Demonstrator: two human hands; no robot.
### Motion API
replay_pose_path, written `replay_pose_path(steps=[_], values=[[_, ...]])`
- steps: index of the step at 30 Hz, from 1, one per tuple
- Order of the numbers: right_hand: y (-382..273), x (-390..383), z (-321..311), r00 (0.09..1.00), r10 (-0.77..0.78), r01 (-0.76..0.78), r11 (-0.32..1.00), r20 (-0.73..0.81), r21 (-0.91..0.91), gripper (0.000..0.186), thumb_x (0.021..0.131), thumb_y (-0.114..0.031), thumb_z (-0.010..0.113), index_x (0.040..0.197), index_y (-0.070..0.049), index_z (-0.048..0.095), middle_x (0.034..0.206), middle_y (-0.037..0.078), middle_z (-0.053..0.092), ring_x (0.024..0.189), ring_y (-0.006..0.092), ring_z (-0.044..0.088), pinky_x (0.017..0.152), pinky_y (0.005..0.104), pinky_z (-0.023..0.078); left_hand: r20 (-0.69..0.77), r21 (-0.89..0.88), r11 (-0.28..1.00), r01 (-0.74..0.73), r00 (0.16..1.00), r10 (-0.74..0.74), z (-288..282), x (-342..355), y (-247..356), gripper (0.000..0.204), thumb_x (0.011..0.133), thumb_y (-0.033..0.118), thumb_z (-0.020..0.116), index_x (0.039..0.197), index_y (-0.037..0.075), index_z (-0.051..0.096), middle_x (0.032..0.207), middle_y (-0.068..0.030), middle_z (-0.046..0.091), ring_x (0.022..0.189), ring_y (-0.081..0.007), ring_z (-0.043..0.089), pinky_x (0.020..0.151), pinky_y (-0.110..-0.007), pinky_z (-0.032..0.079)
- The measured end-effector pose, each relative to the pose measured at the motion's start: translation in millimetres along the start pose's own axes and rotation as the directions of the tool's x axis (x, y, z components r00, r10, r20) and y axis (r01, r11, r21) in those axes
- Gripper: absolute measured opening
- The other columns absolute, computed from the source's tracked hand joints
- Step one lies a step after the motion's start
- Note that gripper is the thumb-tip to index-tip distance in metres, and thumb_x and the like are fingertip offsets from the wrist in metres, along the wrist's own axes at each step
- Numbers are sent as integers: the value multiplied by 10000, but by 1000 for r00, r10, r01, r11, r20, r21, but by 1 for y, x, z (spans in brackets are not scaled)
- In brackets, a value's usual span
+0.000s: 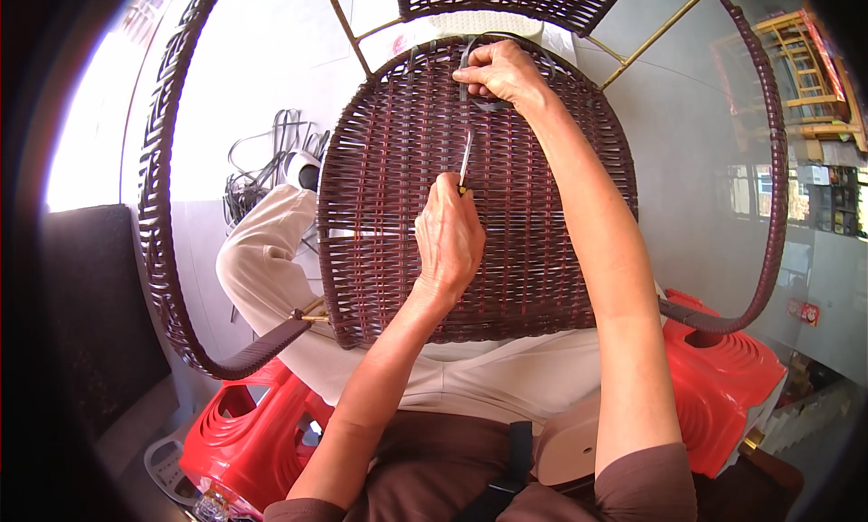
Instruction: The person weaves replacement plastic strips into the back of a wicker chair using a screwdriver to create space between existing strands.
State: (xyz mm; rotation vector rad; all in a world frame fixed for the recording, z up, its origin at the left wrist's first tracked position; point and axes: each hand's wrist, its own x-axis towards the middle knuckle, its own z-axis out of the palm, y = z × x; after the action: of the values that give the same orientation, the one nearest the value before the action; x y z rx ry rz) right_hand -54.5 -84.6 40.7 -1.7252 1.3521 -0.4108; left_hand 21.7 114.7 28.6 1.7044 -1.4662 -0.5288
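A dark brown woven chair seat (542, 224) fills the middle of the view, above my lap. My left hand (452, 233) is closed around the handle of a thin, pointed metal tool (467, 160), its tip directed away from me over the weave. Near the seat's far edge, my right hand (499, 73) pinches a flat dark grey weaving strip (464, 81). That strip loops around by the fingers and lies against the seat's far rim. Part of the loop is hidden behind my right hand.
Curved wicker armrests (163, 178) arch on both sides, joined by brass-coloured rods (665, 29). A tangle of grey strips (258, 165) lies on the floor at the left. Red plastic stools (240, 432) stand on either side of me. Bamboo-like furniture (809, 65) is at the far right.
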Motion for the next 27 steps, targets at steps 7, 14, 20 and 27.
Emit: replay_pose_path(steps=[7, 14, 20, 27], values=[[0, 0, -1, 1000, -5, 5, 1000, -7, 12, 129, 744, -166, 706, 728, -50, 653, 595, 18, 616, 509, 55, 544, 485, 190, 432, -33, 5, 1000, 7, 999, -7, 4, -4, 2, 122, 839, 14, 483, 955, -20, 463, 759, -205, 528, 661, -376, 535, 568, -419, 416], [2, 2, -4, 1000, 3, -3, 1000, 13, 16, 119, 709, -220, 730, 718, -114, 679, 605, -12, 646, 523, 43, 579, 528, 214, 430, -49, -6, 1000, 21, 999, -22, 8, -9, 0, 211, 847, 49, 491, 1041, -21, 446, 880, -209, 538, 709, -380, 563, 551, -424, 445], [-8, -9, -8, 997, -61, 54, 991, 49, 124, 160, 753, -179, 696, 680, -53, 630, 558, -6, 564, 481, 49, 488, 462, 195, 378, -70, -8, 1000, 24, 997, -25, 11, -10, -3, 226, 845, 45, 495, 1056, -18, 445, 884, -199, 531, 715, -369, 565, 550, -412, 451], [-10, -4, -10, 996, -33, 31, 999, 82, 21, 148, 689, -197, 737, 668, -67, 669, 553, 9, 609, 504, 68, 538, 510, 216, 402, -97, -17, 1000, -8, 995, 6, 13, -11, -4, 233, 842, 36, 496, 1063, -20, 447, 873, -189, 523, 711, -363, 563, 546, -404, 453]])
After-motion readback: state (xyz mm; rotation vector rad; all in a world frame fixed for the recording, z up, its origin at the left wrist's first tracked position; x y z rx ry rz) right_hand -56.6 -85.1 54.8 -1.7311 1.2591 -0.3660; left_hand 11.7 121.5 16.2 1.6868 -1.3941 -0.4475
